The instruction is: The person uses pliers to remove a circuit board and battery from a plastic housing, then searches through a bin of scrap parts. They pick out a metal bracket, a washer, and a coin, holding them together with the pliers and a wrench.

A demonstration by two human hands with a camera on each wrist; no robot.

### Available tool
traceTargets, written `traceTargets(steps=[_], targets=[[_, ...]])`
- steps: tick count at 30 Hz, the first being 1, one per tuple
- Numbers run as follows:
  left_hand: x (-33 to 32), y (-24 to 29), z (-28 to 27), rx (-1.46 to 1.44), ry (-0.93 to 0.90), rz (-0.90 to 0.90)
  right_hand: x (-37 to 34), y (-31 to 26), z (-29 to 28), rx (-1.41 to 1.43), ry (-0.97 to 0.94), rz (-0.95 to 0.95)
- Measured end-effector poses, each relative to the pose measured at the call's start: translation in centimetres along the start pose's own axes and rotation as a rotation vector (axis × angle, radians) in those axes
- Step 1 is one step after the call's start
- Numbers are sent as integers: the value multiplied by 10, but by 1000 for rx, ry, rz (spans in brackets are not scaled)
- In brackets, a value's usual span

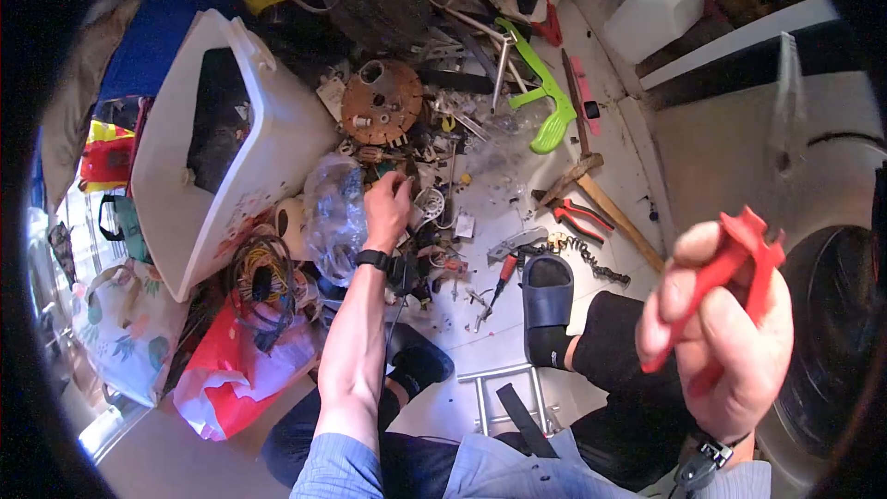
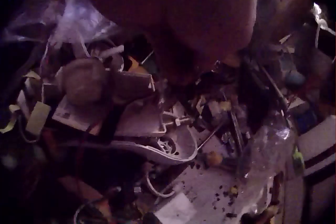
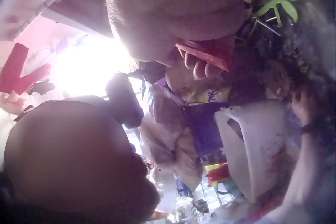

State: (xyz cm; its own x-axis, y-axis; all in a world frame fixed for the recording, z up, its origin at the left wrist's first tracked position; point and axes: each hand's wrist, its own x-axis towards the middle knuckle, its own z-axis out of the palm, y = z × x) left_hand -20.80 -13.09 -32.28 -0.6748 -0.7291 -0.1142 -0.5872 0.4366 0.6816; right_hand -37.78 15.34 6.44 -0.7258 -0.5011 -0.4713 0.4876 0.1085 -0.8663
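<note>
My right hand (image 1: 739, 337) is raised at the right, gripping a red forked piece (image 1: 710, 279) with two prongs and a notched end. In the right wrist view, a strip of the red piece (image 3: 205, 55) shows below the hand. My left hand (image 1: 386, 211) reaches down into a pile of small hardware, fingertips hidden; I cannot tell whether it holds anything. Beside it lie a clear plastic bag (image 1: 334, 212) and a white spoked wheel (image 1: 431, 204). Just beyond are a screwdriver handle (image 1: 374, 155) and a round brown disc (image 1: 399, 97).
A white plastic bin (image 1: 277, 120) lies on its side at left, above a cable coil (image 1: 259, 282) and a red-and-white bag (image 1: 231, 370). Toward the right are a hammer (image 1: 619, 217), red-handled pliers (image 1: 582, 220) and a lime-green handle (image 1: 554, 120). A front-loading washer (image 1: 832, 296) stands far right.
</note>
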Motion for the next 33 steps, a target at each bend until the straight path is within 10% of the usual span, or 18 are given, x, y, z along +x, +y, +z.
traceTargets(steps=[2,4,8,16,33], targets=[[-11,13,-19,4,37,-8,-1,-1,6,-3,11,22],[-22,39,-42,-615,-85,-424,1,1,9,20,-37,38],[-59,103,-88,-1164,-219,-467,13,23,20,-144,-182,42],[-164,241,-212,-1179,-443,-483,-8,55,61,-187,-513,-16],[-207,230,-237,-1269,-423,-497,-26,81,81,-60,-616,148]])
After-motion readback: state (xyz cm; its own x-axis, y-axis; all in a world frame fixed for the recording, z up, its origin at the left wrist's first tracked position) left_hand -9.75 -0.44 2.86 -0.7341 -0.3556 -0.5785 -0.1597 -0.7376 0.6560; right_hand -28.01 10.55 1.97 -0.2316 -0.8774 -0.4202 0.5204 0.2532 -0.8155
